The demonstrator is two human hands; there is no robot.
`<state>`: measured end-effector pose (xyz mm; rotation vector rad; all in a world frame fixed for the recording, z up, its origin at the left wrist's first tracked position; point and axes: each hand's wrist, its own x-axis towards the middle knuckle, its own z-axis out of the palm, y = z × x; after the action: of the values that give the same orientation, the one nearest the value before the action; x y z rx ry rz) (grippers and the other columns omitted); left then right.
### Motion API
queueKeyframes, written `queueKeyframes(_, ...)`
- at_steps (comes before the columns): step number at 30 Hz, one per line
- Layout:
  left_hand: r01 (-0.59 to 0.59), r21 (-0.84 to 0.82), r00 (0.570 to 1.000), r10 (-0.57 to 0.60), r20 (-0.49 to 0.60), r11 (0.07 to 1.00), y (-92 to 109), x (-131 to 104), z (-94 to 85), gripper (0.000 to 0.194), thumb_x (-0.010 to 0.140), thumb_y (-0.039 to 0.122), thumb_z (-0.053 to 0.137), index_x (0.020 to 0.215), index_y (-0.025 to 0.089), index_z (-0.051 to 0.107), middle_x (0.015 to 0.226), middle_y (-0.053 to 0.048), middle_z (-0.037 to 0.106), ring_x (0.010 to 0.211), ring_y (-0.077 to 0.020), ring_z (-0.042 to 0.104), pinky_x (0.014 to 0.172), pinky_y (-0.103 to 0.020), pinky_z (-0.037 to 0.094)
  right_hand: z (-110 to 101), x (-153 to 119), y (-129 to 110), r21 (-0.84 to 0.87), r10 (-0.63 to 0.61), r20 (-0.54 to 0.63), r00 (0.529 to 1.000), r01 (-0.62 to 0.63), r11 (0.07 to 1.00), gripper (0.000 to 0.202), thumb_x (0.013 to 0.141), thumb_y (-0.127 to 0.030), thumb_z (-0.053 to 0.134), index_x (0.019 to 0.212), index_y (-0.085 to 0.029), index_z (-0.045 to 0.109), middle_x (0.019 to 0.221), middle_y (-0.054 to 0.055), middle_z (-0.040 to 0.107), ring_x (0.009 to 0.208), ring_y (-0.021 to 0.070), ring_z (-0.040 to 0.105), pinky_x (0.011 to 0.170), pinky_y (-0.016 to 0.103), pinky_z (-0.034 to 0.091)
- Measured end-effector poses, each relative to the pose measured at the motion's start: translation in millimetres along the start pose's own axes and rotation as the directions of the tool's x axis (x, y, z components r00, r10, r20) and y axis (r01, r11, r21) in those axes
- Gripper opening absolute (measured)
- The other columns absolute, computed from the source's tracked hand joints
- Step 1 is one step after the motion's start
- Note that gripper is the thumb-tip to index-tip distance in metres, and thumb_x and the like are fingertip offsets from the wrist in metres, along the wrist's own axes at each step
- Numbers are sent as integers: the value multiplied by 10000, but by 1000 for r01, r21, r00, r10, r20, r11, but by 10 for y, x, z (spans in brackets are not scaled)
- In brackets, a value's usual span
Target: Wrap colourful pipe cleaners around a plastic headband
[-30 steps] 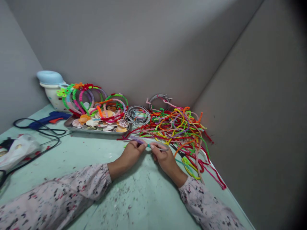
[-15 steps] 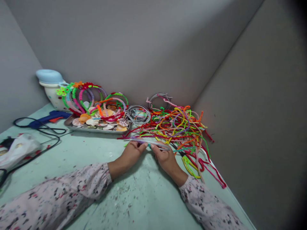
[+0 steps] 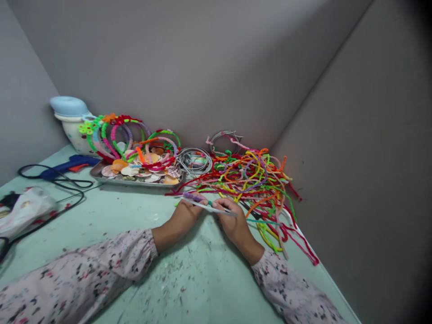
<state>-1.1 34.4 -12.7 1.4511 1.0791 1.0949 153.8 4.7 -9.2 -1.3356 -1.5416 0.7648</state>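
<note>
A thin pale grey headband (image 3: 221, 210) is held between my two hands in front of the tangled pipe cleaners. Purple pipe cleaner (image 3: 192, 197) covers part of it on the left, and a small teal wrap (image 3: 209, 203) shows between my fingertips. My left hand (image 3: 187, 213) is closed on the purple part. The fingers of my right hand (image 3: 232, 220) pinch at the teal wrap. A loose teal pipe cleaner strand (image 3: 265, 221) sticks out to the right past my right hand. My fingers hide some of the band.
A metal tray (image 3: 141, 182) of seashells with colourful wrapped headbands (image 3: 126, 120) stands behind left. Coiled grey bands (image 3: 195, 161) lie beside a pipe cleaner heap (image 3: 249, 175). Scissors (image 3: 285, 231) lie partly buried at right. Left are a blue glue gun (image 3: 64, 167), its cord, a plastic bag (image 3: 32, 207) and a lidded cup (image 3: 72, 126).
The headband has turned between my hands: its pale side now slants down to the right, and more purple wrapping shows. Both hands stay in nearly the same place.
</note>
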Motion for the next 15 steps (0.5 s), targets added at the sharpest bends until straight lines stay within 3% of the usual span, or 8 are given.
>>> queueKeyframes(7, 14, -52, 1000, -14, -2, 999, -24, -22, 22, 190, 748, 347, 600, 707, 162, 593, 654, 5, 555, 639, -136, 476, 586, -236, 355, 4, 33, 39, 107, 98, 87, 991, -108, 988, 240, 821, -386, 526, 734, -190, 635, 536, -17, 511, 585, 155, 492, 510, 249, 348)
queueKeyframes(15, 75, -20, 997, -75, 8, 997, 4, -31, 27, 171, 748, 338, 595, 708, 171, 591, 497, 56, 436, 505, -109, 382, 515, -237, 281, -12, 28, -46, 192, 186, 173, 967, -219, 957, 221, 782, -394, 531, 692, -197, 572, 432, -50, 433, 410, 113, 370, 425, 248, 275)
